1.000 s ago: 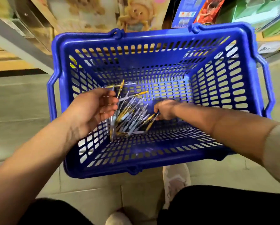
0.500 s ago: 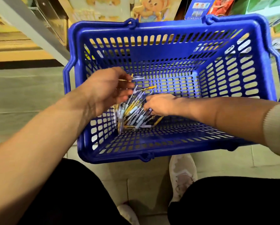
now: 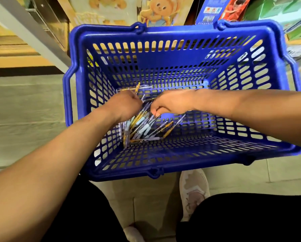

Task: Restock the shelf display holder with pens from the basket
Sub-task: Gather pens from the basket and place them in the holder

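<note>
Gold, lilac and pale-blue plastic pens (image 3: 142, 128) lie in a loose, crisscrossed heap on the bottom of the basket, in its near-left part and close against the left wall. Both bare hands reach down into the heap and almost meet above it. The left hand (image 3: 127, 106) is curled closed around a few of the pens, and a gold end and a clear end stick out past it on the far side. The right hand (image 3: 170, 103) has its fingers bent downward, with thumb and fingertips pinching at pens on the top of the heap; how many it holds cannot be told. Both forearms are bare, and a pale sleeve edge shows at the right border.

All of this sits inside a deep blue plastic shopping basket (image 3: 181, 30) with slotted walls and floor, its handles folded down along the outer sides. The basket stands on a grey tiled floor (image 3: 24, 105). Near its near rim are a pale sneaker (image 3: 193, 189) and black trousers (image 3: 242, 217). Beyond the far rim stand cartoon-bear printed boxes (image 3: 156, 11), a blue box (image 3: 210, 9) and a green box (image 3: 285, 13). At far left a grey metal shelf beam (image 3: 24, 27) runs slantwise beside a clear plastic case (image 3: 47, 20).
</note>
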A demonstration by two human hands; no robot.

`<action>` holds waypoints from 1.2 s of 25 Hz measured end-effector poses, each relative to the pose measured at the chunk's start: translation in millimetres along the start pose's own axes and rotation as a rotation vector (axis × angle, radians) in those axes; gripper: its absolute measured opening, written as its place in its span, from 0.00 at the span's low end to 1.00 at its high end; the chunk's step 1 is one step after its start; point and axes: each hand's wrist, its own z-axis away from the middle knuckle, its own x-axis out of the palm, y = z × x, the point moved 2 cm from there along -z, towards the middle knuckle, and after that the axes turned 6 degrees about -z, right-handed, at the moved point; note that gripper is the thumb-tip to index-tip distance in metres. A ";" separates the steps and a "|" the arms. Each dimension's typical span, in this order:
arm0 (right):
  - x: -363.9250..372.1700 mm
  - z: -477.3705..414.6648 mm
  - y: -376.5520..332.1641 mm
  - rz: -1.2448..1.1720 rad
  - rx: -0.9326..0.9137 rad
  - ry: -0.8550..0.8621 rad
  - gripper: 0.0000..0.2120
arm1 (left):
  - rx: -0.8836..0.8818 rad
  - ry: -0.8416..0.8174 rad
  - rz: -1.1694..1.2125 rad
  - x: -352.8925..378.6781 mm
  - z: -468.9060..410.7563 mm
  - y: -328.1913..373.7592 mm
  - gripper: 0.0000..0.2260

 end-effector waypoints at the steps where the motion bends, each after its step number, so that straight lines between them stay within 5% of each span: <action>1: -7.0 5.8 -4.0 -0.087 -0.045 0.054 0.08 | 0.020 -0.071 -0.082 2.9 -0.3 0.5 0.14; 3: -18.6 13.4 -17.2 -0.223 -0.114 0.165 0.08 | 0.013 -0.253 -0.055 11.1 0.2 3.3 0.18; 5: -24.2 12.0 -22.7 -0.359 -0.080 0.283 0.05 | -0.054 -0.363 0.141 18.9 -1.9 3.3 0.11; 8: -23.4 -2.8 -6.2 -0.650 0.169 0.409 0.05 | -0.132 -0.271 0.129 10.7 -12.5 -4.4 0.11; 13: 22.3 -28.1 9.0 -0.108 0.364 0.110 0.15 | -0.225 -0.150 0.250 -3.8 -14.8 -15.9 0.12; 19: 41.6 -42.3 12.5 0.302 0.286 0.121 0.20 | -0.220 -0.091 0.630 -6.1 -13.1 -8.3 0.11; 23: 10.7 -26.8 17.9 0.045 0.196 0.106 0.15 | -0.220 -0.027 0.687 -8.8 -17.4 -11.7 0.13; 30: -44.0 0.8 -10.1 -0.498 0.029 0.076 0.07 | -0.139 -0.131 0.399 -2.5 -14.6 -13.3 0.12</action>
